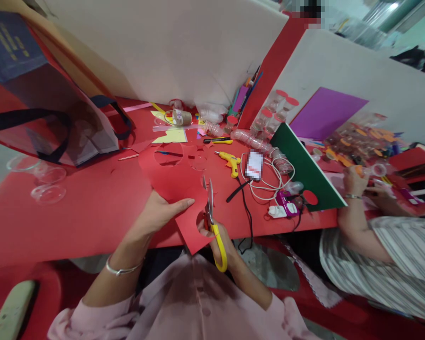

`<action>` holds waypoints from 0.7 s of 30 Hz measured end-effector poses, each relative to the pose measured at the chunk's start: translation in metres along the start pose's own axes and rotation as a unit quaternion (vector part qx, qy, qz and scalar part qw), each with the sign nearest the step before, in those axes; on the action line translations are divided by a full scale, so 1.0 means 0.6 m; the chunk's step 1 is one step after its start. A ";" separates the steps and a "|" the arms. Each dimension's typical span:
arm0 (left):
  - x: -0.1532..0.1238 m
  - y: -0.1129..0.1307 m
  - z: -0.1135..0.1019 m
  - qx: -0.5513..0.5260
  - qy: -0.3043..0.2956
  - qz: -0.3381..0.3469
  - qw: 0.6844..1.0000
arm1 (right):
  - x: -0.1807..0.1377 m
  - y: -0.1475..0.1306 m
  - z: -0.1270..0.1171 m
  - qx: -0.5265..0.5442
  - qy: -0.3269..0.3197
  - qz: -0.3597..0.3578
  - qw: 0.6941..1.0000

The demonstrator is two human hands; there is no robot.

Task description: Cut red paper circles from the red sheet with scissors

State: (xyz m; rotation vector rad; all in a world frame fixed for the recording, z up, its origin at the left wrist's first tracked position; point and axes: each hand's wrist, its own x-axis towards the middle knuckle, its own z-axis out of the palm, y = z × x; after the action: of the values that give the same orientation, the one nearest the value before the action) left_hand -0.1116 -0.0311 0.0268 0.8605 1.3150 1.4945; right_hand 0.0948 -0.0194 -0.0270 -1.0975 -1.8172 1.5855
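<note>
My left hand (163, 212) grips a sheet of red paper (173, 182), its thumb lying on top and its fingers hidden underneath. Round holes are cut in the sheet near its far edge, and a curved notch shows at its right side. Yellow-handled scissors (217, 245) are in my right hand (219, 233), which is closed around the handles. Their blades point away from me, slightly parted, beside the right edge of the paper. Just beyond lies a yellow glue gun (230, 163), with a utility knife (217, 140) behind it.
White cable coils (269, 189) and a purple power adapter (286, 204) lie to the right. A green board (306, 170) divides me from a co-worker's hands (356, 182). Clear plastic cups (47, 192) and a large bag (56, 94) are on the left. Plastic bottles (248, 138) lie further back.
</note>
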 end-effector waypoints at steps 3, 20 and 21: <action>0.002 -0.002 -0.004 0.001 -0.002 0.002 1.000 | -0.003 0.006 -0.001 0.012 -0.012 0.009 1.000; 0.006 -0.008 -0.027 0.031 -0.045 -0.007 0.999 | -0.012 0.031 -0.003 0.030 -0.027 0.033 0.999; 0.006 -0.008 -0.026 0.029 -0.045 -0.005 0.999 | -0.012 0.026 -0.005 0.021 -0.028 0.023 0.999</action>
State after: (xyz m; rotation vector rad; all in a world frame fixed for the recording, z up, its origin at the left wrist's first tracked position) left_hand -0.1265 -0.0329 0.0187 0.9456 1.3000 1.4003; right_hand 0.1051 -0.0238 -0.0407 -1.0928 -1.7979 1.6896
